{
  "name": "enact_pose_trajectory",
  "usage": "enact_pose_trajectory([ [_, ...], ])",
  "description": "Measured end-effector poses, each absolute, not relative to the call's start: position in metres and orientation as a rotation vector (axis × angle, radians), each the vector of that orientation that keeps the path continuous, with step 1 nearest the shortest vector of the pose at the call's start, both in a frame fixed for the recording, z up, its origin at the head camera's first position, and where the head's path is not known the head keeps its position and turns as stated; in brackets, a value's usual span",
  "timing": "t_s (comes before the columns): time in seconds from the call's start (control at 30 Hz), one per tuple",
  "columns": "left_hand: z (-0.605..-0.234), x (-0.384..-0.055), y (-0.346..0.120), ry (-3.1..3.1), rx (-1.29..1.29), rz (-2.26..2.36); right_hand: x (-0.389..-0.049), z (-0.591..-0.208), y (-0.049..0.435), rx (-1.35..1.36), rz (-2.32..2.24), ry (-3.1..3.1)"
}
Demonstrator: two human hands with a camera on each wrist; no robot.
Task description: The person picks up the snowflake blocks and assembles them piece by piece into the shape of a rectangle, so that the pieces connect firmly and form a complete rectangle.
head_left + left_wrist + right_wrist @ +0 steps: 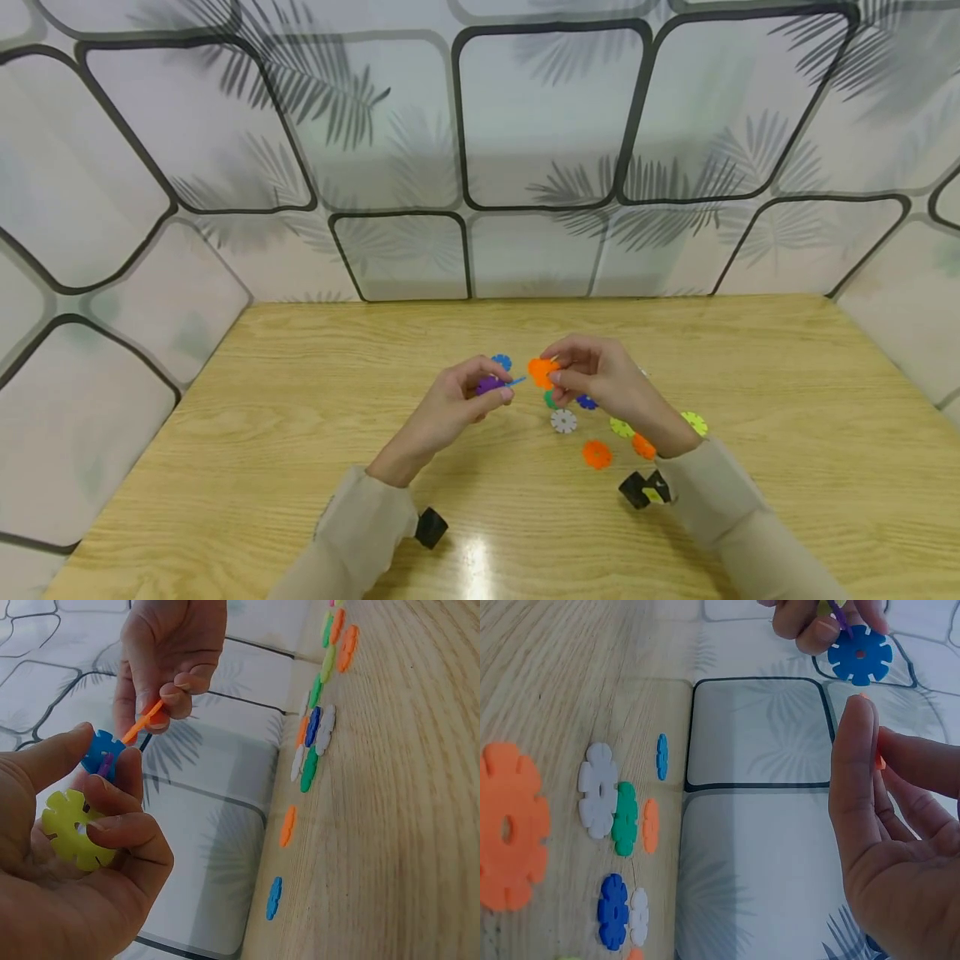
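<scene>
My left hand [448,398] pinches a small cluster of notched plastic discs between thumb and fingers. A blue disc [847,656] and a purple disc [489,384] are slotted together there; a yellow disc [69,832] sits in the palm side, its joint partly hidden by fingers. Opposite it, my right hand [603,379] pinches an orange disc [542,372] by its edge. That orange disc is held edge-on close to the blue one in the left wrist view; whether they touch I cannot tell. Both hands are raised above the table.
Loose discs lie on the wooden table [300,450]: a blue one [502,362], a grey one [564,421], an orange one [597,454], a yellow-green one [694,423] and several more under the right forearm. A patterned backdrop [551,125] stands behind and at both sides.
</scene>
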State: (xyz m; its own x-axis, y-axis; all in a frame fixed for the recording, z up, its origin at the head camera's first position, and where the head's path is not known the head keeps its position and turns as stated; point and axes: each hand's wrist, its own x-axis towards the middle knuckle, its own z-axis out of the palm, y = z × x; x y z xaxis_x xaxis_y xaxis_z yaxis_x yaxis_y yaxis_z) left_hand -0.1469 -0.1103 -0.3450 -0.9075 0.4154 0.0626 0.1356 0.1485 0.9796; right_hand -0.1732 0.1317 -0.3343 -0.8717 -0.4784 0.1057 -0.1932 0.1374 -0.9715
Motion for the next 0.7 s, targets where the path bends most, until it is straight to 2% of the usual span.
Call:
enact_pose_trajectory([
  [0.7,-0.3448,-0.1434,-0.1053,2.269,0.547,1.775,-0.1682,-0.3342,0.1254,-0.785,-1.847,2.21],
])
